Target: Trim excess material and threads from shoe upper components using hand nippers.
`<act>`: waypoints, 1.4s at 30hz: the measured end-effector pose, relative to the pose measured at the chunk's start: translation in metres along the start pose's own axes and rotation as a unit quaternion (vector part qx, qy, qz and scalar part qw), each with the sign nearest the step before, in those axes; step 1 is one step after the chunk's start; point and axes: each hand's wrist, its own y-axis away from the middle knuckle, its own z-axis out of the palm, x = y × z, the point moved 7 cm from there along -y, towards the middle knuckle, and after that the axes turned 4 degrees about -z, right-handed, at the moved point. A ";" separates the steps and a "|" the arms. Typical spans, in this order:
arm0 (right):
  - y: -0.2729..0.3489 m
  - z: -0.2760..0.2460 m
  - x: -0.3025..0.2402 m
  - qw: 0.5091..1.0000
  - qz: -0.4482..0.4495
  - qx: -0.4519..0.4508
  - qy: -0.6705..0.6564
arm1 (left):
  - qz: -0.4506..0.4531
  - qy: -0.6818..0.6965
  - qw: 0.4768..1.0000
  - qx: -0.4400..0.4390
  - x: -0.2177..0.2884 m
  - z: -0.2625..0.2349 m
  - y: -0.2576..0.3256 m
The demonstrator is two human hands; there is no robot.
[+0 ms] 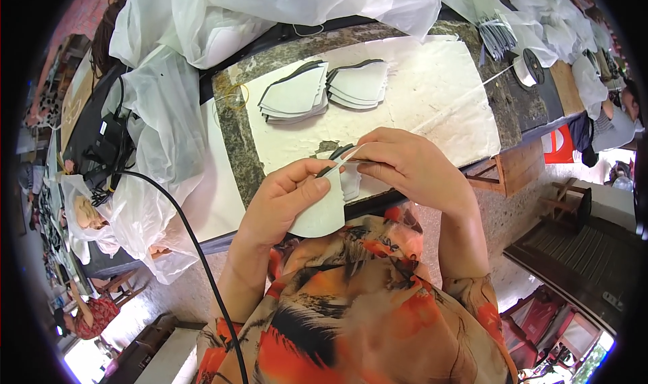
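My left hand (283, 198) grips a white, curved flat piece (318, 215) with a black edge, thumb on top, close to the table's front edge. My right hand (410, 165) is closed, with its fingertips pinching a narrow white tape (348, 156) that lies across the piece's black upper edge. Part of a further white piece shows beneath my right fingers; what lies under them is hidden. Beyond my hands, two fanned stacks of similar black-edged pieces rest side by side: the left stack (293, 100) and the right stack (358, 87).
A worn white sheet (445, 107) covers the stone-patterned board (233, 134). A tape reel (525, 70) stands at the right, its tape stretching toward my right hand. Plastic bags (165, 107) crowd the left and far sides. A black cable (177, 212) hangs past my left forearm.
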 end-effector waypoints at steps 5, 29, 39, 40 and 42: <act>0.002 0.002 0.005 0.999 0.001 -0.036 -0.016 | 0.004 0.022 1.000 0.004 0.000 0.003 -0.003; 0.001 0.021 0.020 0.920 0.185 0.006 -0.347 | 0.056 0.026 0.998 0.025 -0.006 0.015 -0.014; 0.001 0.016 0.021 0.913 0.163 0.038 -0.372 | 0.111 -0.134 0.985 0.021 0.010 0.020 -0.012; 0.002 0.018 0.023 0.904 0.182 0.021 -0.386 | 0.128 -0.211 0.968 0.039 0.011 0.021 -0.010; 0.002 0.019 0.024 0.896 0.187 0.015 -0.402 | 0.150 -0.184 0.970 0.042 0.014 0.022 -0.010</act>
